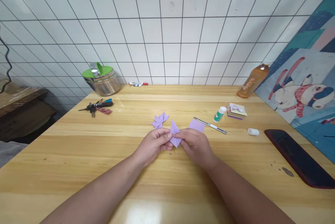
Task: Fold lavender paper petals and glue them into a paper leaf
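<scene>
A wooden table (78, 168) runs back to the white-tiled wall. Along its right edge stands a painted panel (309, 84) with a skiing bear. A steel pot (104, 83) with a green lid sits at the far left corner. A dark phone-like slab (299, 157) lies by the right edge, and an amber bottle (252, 81) stands in the far right corner, its pale lettering too blurred to read.

Mid-table, the left hand (154, 145) and right hand (199, 147) pinch opposite sides of a folded lilac paper (174, 128), raised between them. Keys (99, 105) lie near the left edge. Toward the right edge are a paper stack (237, 111) and, just beside it, a glue stick (220, 114), the writing on its green label too small to make out. A slim cutter (209, 125) overlaps a lilac square (197, 125) beyond the right hand; a pointed lilac piece (159, 121) lies beyond the left. Markers (138, 84) rest against the far edge. A small white cap (253, 132) lies near the slab.
</scene>
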`<state>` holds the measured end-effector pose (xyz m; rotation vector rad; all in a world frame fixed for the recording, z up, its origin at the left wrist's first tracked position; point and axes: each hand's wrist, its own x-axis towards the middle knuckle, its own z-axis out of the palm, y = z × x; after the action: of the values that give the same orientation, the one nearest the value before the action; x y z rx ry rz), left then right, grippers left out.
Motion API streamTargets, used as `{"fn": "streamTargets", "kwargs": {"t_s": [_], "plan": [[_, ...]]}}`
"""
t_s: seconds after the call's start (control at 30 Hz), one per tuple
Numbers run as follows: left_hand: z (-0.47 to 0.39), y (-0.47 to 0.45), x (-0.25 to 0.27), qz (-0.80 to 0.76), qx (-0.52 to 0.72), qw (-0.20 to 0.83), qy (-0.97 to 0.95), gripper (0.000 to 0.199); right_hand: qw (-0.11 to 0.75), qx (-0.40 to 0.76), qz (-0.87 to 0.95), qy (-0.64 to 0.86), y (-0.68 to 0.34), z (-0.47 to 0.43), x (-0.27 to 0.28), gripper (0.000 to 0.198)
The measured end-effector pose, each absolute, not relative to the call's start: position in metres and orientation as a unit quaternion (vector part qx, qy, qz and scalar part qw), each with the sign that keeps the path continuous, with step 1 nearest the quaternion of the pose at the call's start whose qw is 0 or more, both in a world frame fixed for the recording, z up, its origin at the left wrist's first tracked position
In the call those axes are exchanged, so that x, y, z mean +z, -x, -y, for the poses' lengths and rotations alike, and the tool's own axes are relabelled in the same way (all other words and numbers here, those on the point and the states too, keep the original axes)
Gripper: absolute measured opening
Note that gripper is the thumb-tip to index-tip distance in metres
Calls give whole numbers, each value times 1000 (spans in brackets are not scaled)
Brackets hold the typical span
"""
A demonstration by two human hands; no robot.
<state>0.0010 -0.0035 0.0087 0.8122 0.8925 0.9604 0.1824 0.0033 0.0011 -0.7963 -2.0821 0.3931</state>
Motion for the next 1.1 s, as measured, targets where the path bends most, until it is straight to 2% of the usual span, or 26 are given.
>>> {"fn": "streamTargets", "kwargs": {"t_s": [0.13,0.4,0.8,0.93,1.1], "plan": [[2,-1,7,-421,459,687,-373,22,416,181,833,318,-183,-4,1,30],[2,0,6,-419,445,691,-385,22,415,187,826,333,-184,-7,-1,21],[4,-1,9,-384,468,693,-391,25,429,290,784,342,-183,-6,1,12],[3,0,8,-440,447,647,-433,26,406,288,804,324,-183,-5,1,13],[2,-3,9,-464,454,603,-464,27,423,321,771,353,-178,-2,2,10]]}}
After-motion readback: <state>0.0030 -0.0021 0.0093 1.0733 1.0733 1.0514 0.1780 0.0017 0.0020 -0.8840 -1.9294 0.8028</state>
